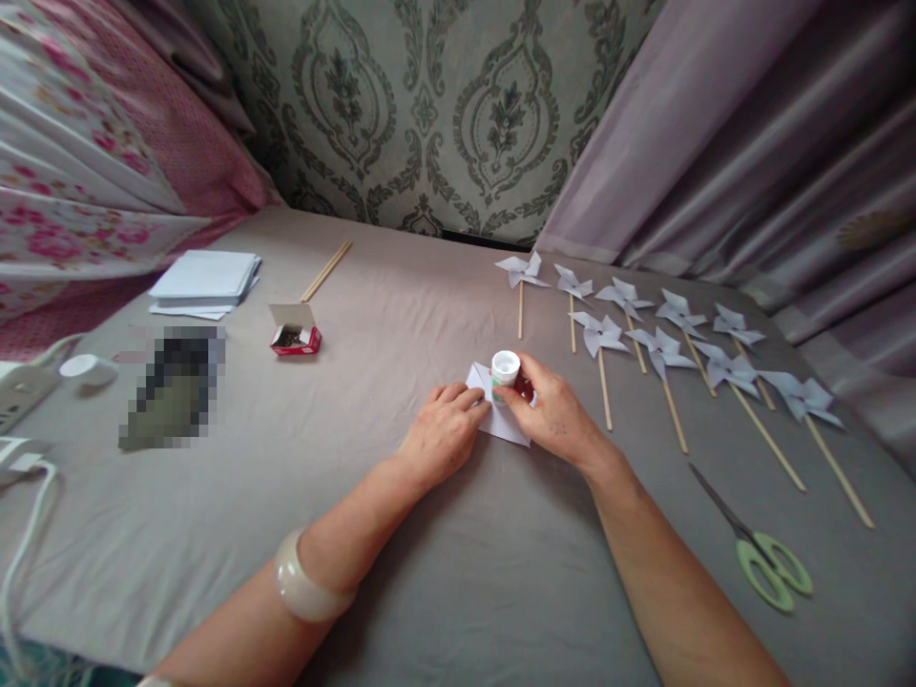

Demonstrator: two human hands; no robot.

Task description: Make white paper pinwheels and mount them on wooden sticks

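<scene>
My right hand (pixel 552 412) grips a small white glue bottle (pixel 505 367), held upright over a folded white paper piece (pixel 507 426) lying on the grey cloth surface (pixel 372 448). My left hand (pixel 445 429) rests on the left part of that paper, fingers bent and pressing it down. A pale bangle (pixel 304 582) sits on my left wrist.
Several finished white paper pinwheels on wooden sticks (pixel 662 353) lie in rows to the right. Green-handled scissors (pixel 762 558) lie at the right front. A small open red box (pixel 295 334), a stack of white paper (pixel 204 281), spare sticks (pixel 327 270) and a white cap (pixel 87 369) lie to the left.
</scene>
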